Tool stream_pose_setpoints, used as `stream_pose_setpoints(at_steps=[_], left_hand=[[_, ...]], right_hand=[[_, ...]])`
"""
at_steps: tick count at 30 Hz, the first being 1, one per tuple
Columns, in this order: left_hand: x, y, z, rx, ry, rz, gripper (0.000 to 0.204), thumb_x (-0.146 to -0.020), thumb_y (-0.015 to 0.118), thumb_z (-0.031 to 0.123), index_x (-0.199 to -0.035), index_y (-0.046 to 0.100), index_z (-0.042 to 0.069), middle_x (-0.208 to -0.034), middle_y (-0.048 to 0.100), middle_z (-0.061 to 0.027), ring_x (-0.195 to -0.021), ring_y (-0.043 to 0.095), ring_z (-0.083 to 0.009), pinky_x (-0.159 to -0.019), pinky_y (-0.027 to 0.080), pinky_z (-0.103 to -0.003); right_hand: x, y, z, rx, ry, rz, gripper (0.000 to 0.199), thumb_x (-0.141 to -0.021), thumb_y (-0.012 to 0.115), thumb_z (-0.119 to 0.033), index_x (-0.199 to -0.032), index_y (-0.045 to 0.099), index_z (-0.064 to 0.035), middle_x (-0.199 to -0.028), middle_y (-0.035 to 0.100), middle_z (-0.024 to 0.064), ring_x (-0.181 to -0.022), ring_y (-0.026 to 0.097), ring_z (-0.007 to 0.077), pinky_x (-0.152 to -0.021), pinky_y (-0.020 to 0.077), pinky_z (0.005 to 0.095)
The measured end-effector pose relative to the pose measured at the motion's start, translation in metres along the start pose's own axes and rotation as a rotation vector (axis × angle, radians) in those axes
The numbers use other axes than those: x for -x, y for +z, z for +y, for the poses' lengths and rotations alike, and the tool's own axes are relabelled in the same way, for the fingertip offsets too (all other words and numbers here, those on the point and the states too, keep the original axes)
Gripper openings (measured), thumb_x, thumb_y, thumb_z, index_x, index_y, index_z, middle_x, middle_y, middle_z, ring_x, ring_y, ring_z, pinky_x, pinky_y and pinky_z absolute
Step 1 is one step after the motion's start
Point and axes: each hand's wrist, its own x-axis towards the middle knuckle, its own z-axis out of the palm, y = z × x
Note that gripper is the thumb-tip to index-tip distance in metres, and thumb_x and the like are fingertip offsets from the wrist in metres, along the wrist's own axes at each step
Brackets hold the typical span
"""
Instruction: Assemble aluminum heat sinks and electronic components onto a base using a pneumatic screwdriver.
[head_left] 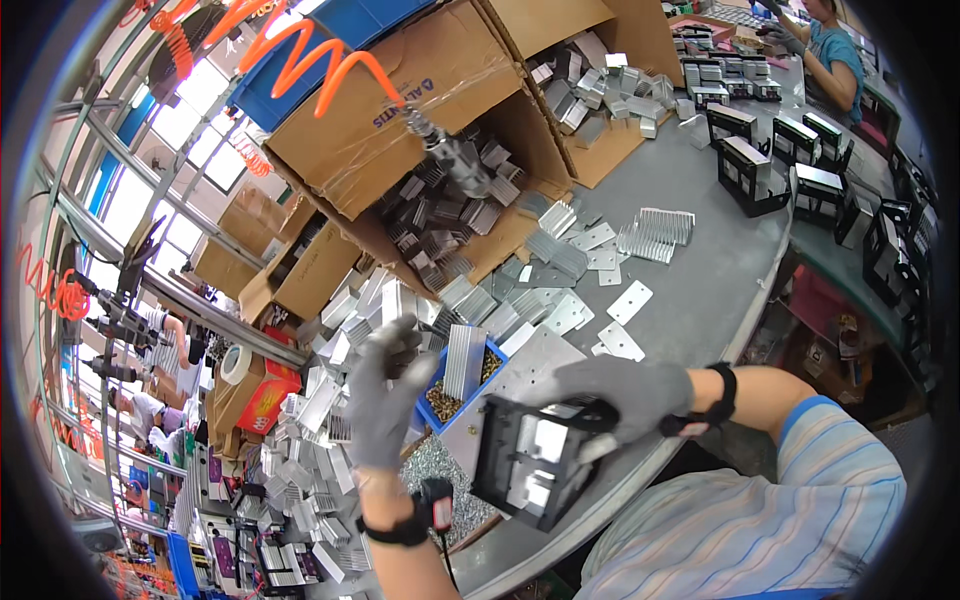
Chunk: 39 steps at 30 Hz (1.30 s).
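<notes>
My right hand (635, 395), in a grey glove, is closed on the upper edge of a black frame housing (500, 455), which it holds tilted over the near edge of the table. Bright metal shows through the housing's openings. My left hand (382, 400), also gloved and slightly blurred, is raised with fingers apart and nothing in it. Beside it, a finned aluminium heat sink (463, 365) rests over a blue bin (490, 372) of small brass-coloured screws. A flat metal plate (540, 362) lies between that bin and my right hand.
An electric or air screwdriver (455, 160) hangs from an orange coiled hose (345, 65). Cardboard boxes (350, 165) of heat sinks stand behind. Loose heat sinks (655, 235) and flat plates (628, 302) cover the table. Black housings (745, 180) stand far right, near a co-worker (835, 65).
</notes>
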Motion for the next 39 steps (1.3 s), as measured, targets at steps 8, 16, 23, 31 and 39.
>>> stream_pose_setpoints(at_steps=[8,16,23,31,39], left_hand=[[-0.005,0.034,-0.036,-0.489,-0.069,0.019,0.052,-0.068,0.076,0.031,-0.102,0.053,0.000,-0.083,0.065,-0.0208,-0.075,0.063,-0.0393,-0.068,0.051,-0.042],[0.113,0.070,-0.006,-0.532,0.284,-0.028,0.053,-0.073,0.062,0.005,-0.123,0.045,0.002,-0.110,0.055,-0.0160,-0.097,0.054,-0.0336,-0.086,0.040,-0.044],[0.124,0.011,0.016,-0.041,-0.157,-0.220,0.068,-0.078,0.068,0.019,-0.138,0.038,0.006,-0.118,0.054,-0.0217,-0.097,0.060,-0.0281,-0.079,0.051,-0.035],[0.095,0.031,0.053,-0.559,-0.084,-0.460,0.052,-0.071,0.070,0.029,-0.110,0.058,-0.003,-0.087,0.062,-0.0189,-0.079,0.062,-0.0360,-0.070,0.048,-0.042],[0.085,0.014,0.021,-0.277,-0.134,-0.456,0.052,-0.067,0.075,0.024,-0.109,0.061,-0.002,-0.091,0.065,-0.0183,-0.081,0.064,-0.0313,-0.073,0.049,-0.038]], right_hand=[[0.074,0.010,0.007,0.000,0.109,0.176,0.054,-0.065,0.077,-0.023,-0.114,0.060,-0.0073,-0.089,0.059,0.0094,-0.082,0.055,0.0250,-0.073,0.0437,0.0331],[0.092,0.044,0.013,0.160,0.160,0.414,0.057,-0.066,0.078,-0.034,-0.114,0.060,-0.0097,-0.107,0.058,0.0099,-0.101,0.049,0.0293,-0.089,0.0379,0.0396],[0.055,-0.002,-0.013,0.275,0.269,0.195,0.074,-0.066,0.076,-0.042,-0.128,0.049,-0.0099,-0.110,0.055,0.0162,-0.100,0.052,0.0359,-0.087,0.0416,0.0446],[-0.150,0.023,-0.017,-0.600,-0.091,0.001,0.101,-0.065,0.082,-0.030,-0.141,0.021,-0.0002,-0.136,0.041,0.0169,-0.120,0.046,0.0272,-0.099,0.0399,0.0355],[-0.136,0.002,0.001,-0.639,0.084,0.267,0.079,-0.066,0.080,-0.024,-0.129,0.039,0.0001,-0.121,0.054,0.0101,-0.108,0.052,0.0144,-0.097,0.0403,0.0270]])
